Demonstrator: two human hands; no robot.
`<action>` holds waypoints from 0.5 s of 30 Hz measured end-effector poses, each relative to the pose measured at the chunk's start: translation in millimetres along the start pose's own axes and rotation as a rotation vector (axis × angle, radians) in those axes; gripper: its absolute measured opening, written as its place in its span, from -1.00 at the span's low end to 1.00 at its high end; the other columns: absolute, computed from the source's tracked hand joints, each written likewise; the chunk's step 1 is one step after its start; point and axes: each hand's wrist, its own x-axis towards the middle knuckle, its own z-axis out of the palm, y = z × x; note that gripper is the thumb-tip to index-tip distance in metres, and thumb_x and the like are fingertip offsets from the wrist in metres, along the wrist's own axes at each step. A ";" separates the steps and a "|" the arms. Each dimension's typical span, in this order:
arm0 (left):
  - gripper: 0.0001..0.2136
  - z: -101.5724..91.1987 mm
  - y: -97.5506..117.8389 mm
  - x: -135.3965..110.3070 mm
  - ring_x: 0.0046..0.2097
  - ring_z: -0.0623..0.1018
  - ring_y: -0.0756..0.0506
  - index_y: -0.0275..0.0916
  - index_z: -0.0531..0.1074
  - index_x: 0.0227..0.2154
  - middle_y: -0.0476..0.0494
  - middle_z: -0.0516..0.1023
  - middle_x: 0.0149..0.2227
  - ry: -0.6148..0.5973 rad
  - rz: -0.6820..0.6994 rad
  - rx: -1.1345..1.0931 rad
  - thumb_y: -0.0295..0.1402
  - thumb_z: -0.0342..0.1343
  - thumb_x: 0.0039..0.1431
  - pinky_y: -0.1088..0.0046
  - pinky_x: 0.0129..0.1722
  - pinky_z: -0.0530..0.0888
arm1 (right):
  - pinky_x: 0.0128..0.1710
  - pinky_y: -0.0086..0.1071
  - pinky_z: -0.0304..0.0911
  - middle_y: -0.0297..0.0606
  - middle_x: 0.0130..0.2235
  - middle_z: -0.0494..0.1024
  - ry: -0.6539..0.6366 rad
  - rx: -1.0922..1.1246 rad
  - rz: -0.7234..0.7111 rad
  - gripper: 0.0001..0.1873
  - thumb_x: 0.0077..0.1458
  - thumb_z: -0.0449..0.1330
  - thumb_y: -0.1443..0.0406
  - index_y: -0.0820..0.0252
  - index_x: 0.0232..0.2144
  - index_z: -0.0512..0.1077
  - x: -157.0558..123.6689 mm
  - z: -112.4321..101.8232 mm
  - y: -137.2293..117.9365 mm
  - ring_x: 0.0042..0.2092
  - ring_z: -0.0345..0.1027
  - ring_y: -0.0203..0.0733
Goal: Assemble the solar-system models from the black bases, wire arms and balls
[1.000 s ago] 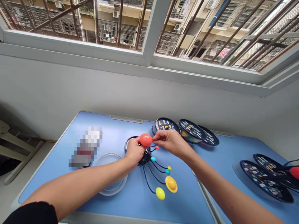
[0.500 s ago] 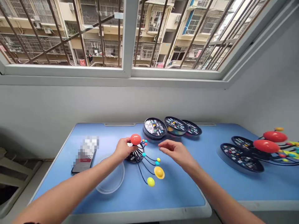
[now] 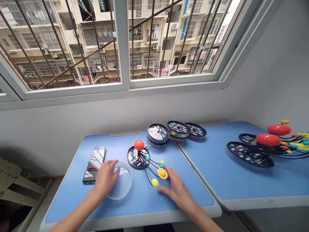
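So, neither hand holds anything. The left hand (image 3: 105, 178) lies open with its fingers spread, the fingertips over the near edge of a clear lid (image 3: 122, 182), which sits flat on the blue table (image 3: 70, 201) between the hand and the model. Just left of that hand, a phone (image 3: 94, 166) lies at a slant, its upper end blurred.

The right hand (image 3: 177, 190) is also open, fingers loosely spread and not pressed together. It sits low on the table just beside a ringed yellow ball (image 3: 162, 173) and a yellow-green ball (image 3: 154, 182); whether it touches either one, I cannot tell. Both balls hang at the ends of thin black wires from the model (image 3: 139, 154), which stands on a black disc (image 3: 138, 162) printed with small pictures. A red ball (image 3: 139, 145) tops its centre, and small teal and yellow balls (image 3: 161, 165) sit on other wires.

Behind the model stand three black tins (image 3: 178, 129), the nearest stacked on another. On a second blue table (image 3: 241, 183) to the right, two more black discs (image 3: 249, 154) lie under wired models with red balls (image 3: 272, 135).
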 end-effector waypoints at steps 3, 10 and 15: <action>-0.63 7.8 8.0 -11.5 -0.07 0.44 -0.19 -0.27 0.37 0.00 -0.23 0.46 -0.07 0.030 -0.019 -0.003 -0.43 -0.08 0.11 0.31 -0.09 0.35 | -0.04 -0.12 0.21 -0.15 -0.12 0.45 0.042 0.025 0.002 -0.37 -0.28 0.26 0.23 0.13 -0.05 0.30 1.2 10.7 -0.2 -0.03 0.27 0.11; -0.68 0.7 23.4 13.1 -0.23 0.51 -0.14 -0.28 0.46 -0.13 -0.22 0.54 -0.24 0.000 -0.078 -0.153 -0.30 -0.09 0.14 0.40 -0.20 0.36 | -0.14 -0.19 0.27 -0.19 -0.14 0.45 0.108 0.140 0.020 -0.54 -0.07 0.12 0.13 0.10 -0.08 0.27 13.7 0.8 4.4 -0.13 0.34 -0.04; -0.73 4.9 29.8 70.5 -0.26 0.54 -0.17 -0.31 0.48 -0.20 -0.24 0.58 -0.36 -0.043 -0.149 -0.169 -0.34 0.04 0.05 0.44 -0.31 0.35 | -0.26 -0.24 0.30 -0.28 -0.36 0.48 0.137 0.113 0.040 -0.71 -0.09 0.10 0.18 0.09 -0.25 0.33 16.1 -6.8 8.7 -0.31 0.36 -0.09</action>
